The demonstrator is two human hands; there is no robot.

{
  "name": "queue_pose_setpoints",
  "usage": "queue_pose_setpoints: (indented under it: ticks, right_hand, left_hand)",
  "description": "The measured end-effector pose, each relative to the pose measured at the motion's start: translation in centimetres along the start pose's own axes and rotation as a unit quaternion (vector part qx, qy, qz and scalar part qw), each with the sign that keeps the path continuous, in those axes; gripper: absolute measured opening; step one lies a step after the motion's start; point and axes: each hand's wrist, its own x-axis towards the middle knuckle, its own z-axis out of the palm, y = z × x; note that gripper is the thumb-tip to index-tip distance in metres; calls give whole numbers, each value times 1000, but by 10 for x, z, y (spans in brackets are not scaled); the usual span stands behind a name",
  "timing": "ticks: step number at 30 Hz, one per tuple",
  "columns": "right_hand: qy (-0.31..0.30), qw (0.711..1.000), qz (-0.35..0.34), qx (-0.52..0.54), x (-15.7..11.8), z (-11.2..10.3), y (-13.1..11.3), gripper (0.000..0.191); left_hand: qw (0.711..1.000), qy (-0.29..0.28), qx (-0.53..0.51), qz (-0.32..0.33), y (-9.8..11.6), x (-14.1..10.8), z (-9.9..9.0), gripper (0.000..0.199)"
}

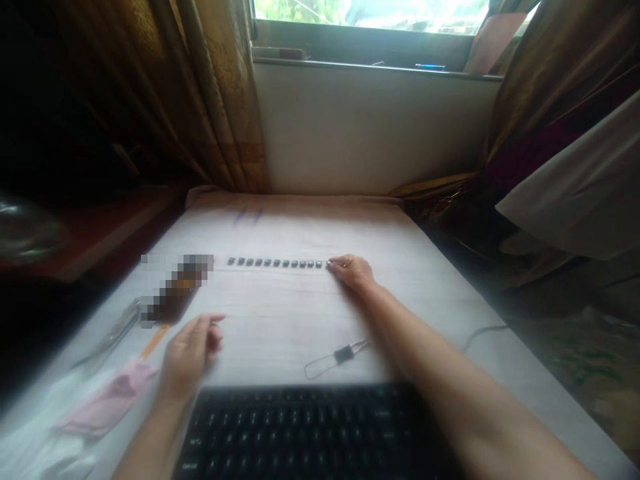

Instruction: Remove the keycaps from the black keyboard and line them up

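Note:
A row of several small dark keycaps (277,263) runs across the white-covered table. At its right end, my right hand (354,269) is closed in a pinch on one more keycap (329,264), which stays at table level. My left hand (193,343) hovers at the lower left, index finger stretched out and the other fingers loosely curled, with nothing visible in it. Nearest to me lies a black keyboard (295,433), its keys blurred. Between the keyboard and the row is a wire keycap puller (343,354) with a dark middle and a wire loop.
On the left lie a brush-like thing with an orange handle (155,341), partly pixelated, a metal tool (117,330) and a pink cloth (107,400). A dark cable (483,329) crosses the right edge. Curtains (220,100) and a window (370,13) stand behind.

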Motion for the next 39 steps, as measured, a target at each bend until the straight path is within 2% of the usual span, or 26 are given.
queue_pose_setpoints:
  ticks: [11,23,27,30,35,39]
  right_hand:
    - [-5,999,3,-44,5,4,-1,28]
    - [-22,999,-12,-21,4,1,4,33]
    - [-69,997,-29,-4,-8,-13,10,27]
    - [-131,990,-56,5,-27,-31,14,17]
    - [-247,960,-128,13,-71,-60,11,11]
    - [-300,937,-178,-10,-104,-70,2,16]
  left_hand:
    - [1000,3,-7,-6,-4,2,0,52]
    - [1000,5,-19,-4,-3,2,1,50]
    - [1000,1,-10,4,-5,4,0,48]
    - [1000,-4,-5,8,-6,5,-1,48]
    - [1000,-4,6,9,-7,6,0,50]
    - [1000,-3,-1,5,-3,6,1,49]
